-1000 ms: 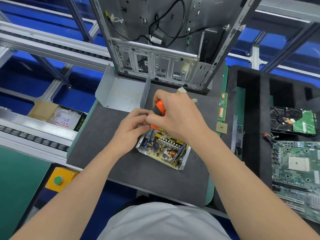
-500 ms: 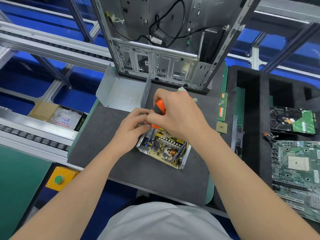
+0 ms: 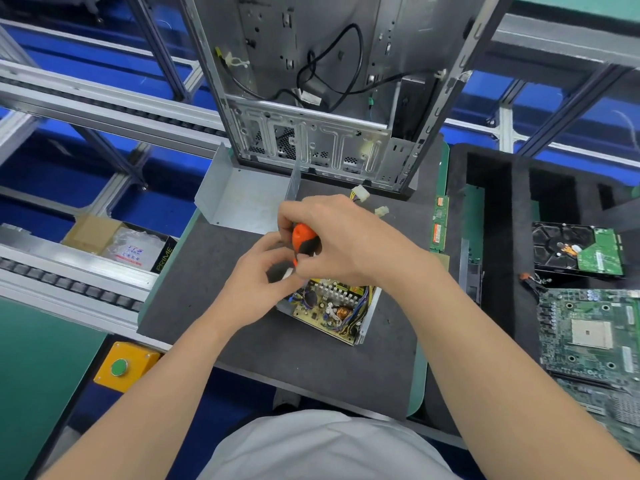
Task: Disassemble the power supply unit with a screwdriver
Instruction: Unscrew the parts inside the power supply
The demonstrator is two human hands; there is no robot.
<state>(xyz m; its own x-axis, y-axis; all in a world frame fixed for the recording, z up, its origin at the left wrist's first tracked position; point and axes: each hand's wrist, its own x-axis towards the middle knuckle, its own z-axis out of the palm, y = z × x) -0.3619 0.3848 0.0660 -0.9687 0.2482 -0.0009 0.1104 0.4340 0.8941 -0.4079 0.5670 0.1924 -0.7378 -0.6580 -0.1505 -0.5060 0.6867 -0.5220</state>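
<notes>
The opened power supply unit (image 3: pixel 332 311) lies on the dark mat (image 3: pixel 214 289), its yellow circuit board, heat sink and copper coil showing. My right hand (image 3: pixel 349 237) grips the orange and black screwdriver (image 3: pixel 302 240), held upright over the unit's far left corner. The tip is hidden behind my fingers. My left hand (image 3: pixel 258 282) sits at that same corner with curled fingers pinching near the screwdriver shaft, a small white piece showing between them. The unit's removed grey metal cover (image 3: pixel 242 199) lies behind, to the left.
An empty computer case (image 3: pixel 311 98) stands upright at the back of the mat. RAM sticks (image 3: pixel 439 223) lie at the right edge. A black foam tray holds a hard drive (image 3: pixel 576 249) and a motherboard (image 3: pixel 588 334). A yellow box with a green button (image 3: pixel 121 367) sits front left.
My right hand has shifted slightly on the screwdriver handle and my left fingers have opened a little, showing a white piece. The unit has not moved.
</notes>
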